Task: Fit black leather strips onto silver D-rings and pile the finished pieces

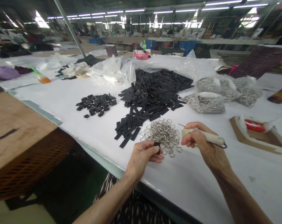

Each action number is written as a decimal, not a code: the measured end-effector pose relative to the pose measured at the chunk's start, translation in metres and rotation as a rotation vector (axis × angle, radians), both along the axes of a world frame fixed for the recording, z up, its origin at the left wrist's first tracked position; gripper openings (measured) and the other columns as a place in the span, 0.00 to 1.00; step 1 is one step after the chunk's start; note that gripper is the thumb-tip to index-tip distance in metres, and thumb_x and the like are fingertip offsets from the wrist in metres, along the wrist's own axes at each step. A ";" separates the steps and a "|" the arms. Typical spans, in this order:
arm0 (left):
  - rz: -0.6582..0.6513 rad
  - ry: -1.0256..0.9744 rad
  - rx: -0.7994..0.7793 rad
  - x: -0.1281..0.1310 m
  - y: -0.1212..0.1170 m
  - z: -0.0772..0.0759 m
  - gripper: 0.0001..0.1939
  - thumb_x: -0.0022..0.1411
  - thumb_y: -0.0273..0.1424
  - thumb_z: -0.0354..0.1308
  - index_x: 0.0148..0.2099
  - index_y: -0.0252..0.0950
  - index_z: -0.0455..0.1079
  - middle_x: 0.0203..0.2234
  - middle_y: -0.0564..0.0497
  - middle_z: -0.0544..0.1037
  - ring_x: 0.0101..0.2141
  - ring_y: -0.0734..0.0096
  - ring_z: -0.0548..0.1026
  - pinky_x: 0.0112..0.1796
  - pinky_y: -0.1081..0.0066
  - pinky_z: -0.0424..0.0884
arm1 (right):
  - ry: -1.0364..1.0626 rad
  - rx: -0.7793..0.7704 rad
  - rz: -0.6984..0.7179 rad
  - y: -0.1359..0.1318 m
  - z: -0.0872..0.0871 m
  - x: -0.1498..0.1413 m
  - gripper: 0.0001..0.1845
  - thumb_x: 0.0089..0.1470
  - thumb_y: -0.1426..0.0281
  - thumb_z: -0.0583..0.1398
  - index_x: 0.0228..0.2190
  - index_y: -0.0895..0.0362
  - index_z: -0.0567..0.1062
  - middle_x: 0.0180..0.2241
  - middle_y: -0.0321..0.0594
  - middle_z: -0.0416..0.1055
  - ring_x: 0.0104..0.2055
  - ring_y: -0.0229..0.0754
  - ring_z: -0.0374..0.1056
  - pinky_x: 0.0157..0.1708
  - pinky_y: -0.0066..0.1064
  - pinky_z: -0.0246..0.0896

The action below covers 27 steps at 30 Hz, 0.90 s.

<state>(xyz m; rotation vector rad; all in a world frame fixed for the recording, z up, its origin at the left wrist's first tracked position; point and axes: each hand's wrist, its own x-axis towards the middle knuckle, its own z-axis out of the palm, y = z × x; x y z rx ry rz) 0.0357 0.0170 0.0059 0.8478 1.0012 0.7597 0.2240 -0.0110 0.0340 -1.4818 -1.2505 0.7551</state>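
— Head view: your present step?
— Positioning, seemingly: your left hand [141, 155] pinches a black strip [157, 145] beside metal rings [165, 132]; your right hand [204, 143] curls round a pale tool [214, 138]. Next, probably: steady aim.

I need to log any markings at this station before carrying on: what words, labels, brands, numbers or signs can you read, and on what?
None can be read.
Red tube in the cardboard tray: any print is too small and blurred.
Pale-handled tool in the right hand: no marking can be made out.
Bags of metal rings: no legible label.
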 end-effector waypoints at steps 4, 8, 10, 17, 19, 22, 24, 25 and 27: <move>0.008 0.030 0.008 -0.001 0.000 0.002 0.05 0.49 0.28 0.59 0.26 0.30 0.72 0.23 0.46 0.77 0.22 0.71 0.74 0.26 0.72 0.72 | -0.054 0.002 -0.017 0.000 0.002 0.002 0.11 0.53 0.61 0.54 0.32 0.56 0.69 0.20 0.36 0.71 0.21 0.37 0.62 0.22 0.27 0.60; 0.011 0.046 0.020 -0.001 0.000 0.002 0.05 0.49 0.28 0.59 0.26 0.30 0.72 0.23 0.46 0.77 0.22 0.71 0.74 0.26 0.72 0.72 | -0.136 -0.014 0.008 -0.002 0.003 0.008 0.11 0.53 0.61 0.53 0.32 0.55 0.70 0.20 0.35 0.69 0.21 0.37 0.61 0.23 0.28 0.58; 0.009 0.058 0.021 -0.001 0.000 0.001 0.05 0.49 0.28 0.59 0.26 0.30 0.72 0.23 0.46 0.77 0.22 0.71 0.74 0.26 0.72 0.72 | -0.150 -0.027 0.021 -0.003 0.004 0.012 0.12 0.53 0.60 0.53 0.35 0.55 0.70 0.19 0.33 0.67 0.20 0.36 0.60 0.21 0.27 0.56; -0.005 0.083 0.015 0.001 0.002 -0.002 0.05 0.47 0.28 0.60 0.26 0.30 0.72 0.22 0.47 0.77 0.22 0.70 0.75 0.26 0.72 0.72 | -0.177 -0.046 -0.143 -0.002 0.017 0.022 0.14 0.52 0.59 0.55 0.24 0.56 0.70 0.14 0.32 0.59 0.19 0.35 0.55 0.18 0.27 0.49; -0.011 0.087 0.016 0.001 0.003 -0.003 0.05 0.48 0.28 0.60 0.26 0.30 0.71 0.23 0.47 0.77 0.22 0.70 0.75 0.26 0.71 0.72 | -0.184 -0.076 -0.195 -0.001 0.020 0.026 0.12 0.49 0.61 0.58 0.21 0.56 0.70 0.15 0.32 0.60 0.19 0.35 0.55 0.18 0.27 0.48; -0.002 0.089 0.015 0.002 0.004 -0.003 0.04 0.48 0.28 0.60 0.25 0.31 0.71 0.22 0.47 0.77 0.22 0.70 0.75 0.25 0.72 0.72 | -0.126 -0.075 -0.212 0.001 0.018 0.036 0.07 0.44 0.65 0.61 0.23 0.56 0.72 0.16 0.32 0.61 0.19 0.35 0.55 0.17 0.26 0.47; -0.005 0.093 0.012 0.002 0.004 -0.002 0.04 0.47 0.28 0.60 0.25 0.31 0.71 0.22 0.47 0.77 0.21 0.70 0.74 0.25 0.72 0.72 | -0.067 -0.055 -0.209 0.003 0.013 0.045 0.07 0.42 0.65 0.63 0.24 0.56 0.73 0.17 0.32 0.62 0.19 0.35 0.55 0.17 0.26 0.46; -0.009 0.097 0.011 0.003 0.004 -0.002 0.04 0.47 0.28 0.61 0.25 0.31 0.71 0.22 0.47 0.77 0.21 0.70 0.74 0.25 0.72 0.72 | -0.031 -0.042 -0.210 0.004 0.011 0.048 0.07 0.41 0.66 0.63 0.24 0.56 0.73 0.17 0.32 0.62 0.20 0.35 0.55 0.17 0.26 0.46; -0.018 0.110 0.005 0.003 0.005 -0.001 0.05 0.46 0.28 0.61 0.25 0.31 0.72 0.22 0.47 0.78 0.21 0.70 0.75 0.25 0.72 0.72 | 0.060 -0.019 -0.212 0.007 0.005 0.053 0.09 0.38 0.66 0.65 0.25 0.56 0.73 0.17 0.32 0.63 0.20 0.34 0.55 0.18 0.26 0.46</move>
